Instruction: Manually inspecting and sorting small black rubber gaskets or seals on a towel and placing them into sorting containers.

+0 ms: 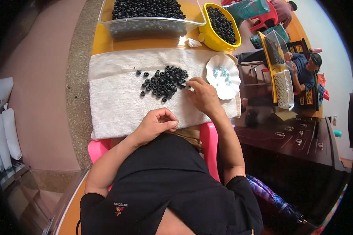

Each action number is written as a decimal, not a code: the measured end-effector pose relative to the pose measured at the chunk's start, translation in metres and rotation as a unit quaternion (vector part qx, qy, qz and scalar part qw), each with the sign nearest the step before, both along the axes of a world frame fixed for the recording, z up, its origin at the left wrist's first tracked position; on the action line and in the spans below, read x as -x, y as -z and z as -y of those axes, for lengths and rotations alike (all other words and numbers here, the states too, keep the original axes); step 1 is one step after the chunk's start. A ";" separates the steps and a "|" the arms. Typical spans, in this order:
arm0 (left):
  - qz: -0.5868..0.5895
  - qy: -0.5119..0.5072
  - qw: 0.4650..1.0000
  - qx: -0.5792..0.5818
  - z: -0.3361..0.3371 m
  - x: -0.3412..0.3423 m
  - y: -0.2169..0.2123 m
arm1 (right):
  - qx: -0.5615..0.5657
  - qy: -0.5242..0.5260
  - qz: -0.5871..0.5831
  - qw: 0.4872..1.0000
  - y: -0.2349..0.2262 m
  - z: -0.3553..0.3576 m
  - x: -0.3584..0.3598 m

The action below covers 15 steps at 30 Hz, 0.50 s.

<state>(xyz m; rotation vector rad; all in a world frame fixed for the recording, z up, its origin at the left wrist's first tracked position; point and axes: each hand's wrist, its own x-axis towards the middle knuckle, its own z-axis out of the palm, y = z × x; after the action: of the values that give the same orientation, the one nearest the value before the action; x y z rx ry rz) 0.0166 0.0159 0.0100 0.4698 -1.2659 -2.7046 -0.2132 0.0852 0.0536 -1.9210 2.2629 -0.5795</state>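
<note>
A pile of small black rings [164,82] lies on a white towel [113,98] spread over the yellow table. My right hand [202,96] rests on the towel at the pile's right edge, fingertips touching the rings there. My left hand [157,123] sits at the towel's near edge with its fingers curled closed; what is inside them is hidden. A white scalloped dish [223,82] with small bluish pieces lies just right of my right hand.
A clear plastic tub [149,23] full of black rings stands at the back, and a yellow bowl [217,37] of them to its right. Another person [306,70] sits at a table on the right. A dark wooden table [294,137] is beside me.
</note>
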 end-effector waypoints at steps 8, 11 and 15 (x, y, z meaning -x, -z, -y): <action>-0.003 -0.014 1.000 -0.007 0.000 0.001 0.001 | 0.004 0.007 0.018 1.000 0.003 0.007 -0.006; -0.004 -0.010 1.000 -0.011 0.000 0.001 0.001 | 0.017 0.002 0.022 1.000 0.003 0.008 -0.007; 0.001 -0.026 1.000 -0.017 -0.002 0.002 -0.001 | 0.026 -0.008 0.043 0.999 0.008 0.006 -0.007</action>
<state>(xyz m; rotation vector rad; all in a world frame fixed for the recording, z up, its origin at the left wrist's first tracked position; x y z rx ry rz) 0.0144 0.0175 0.0110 0.5007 -1.1941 -2.6865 -0.2064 0.0789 0.0456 -1.8974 2.1993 -0.7105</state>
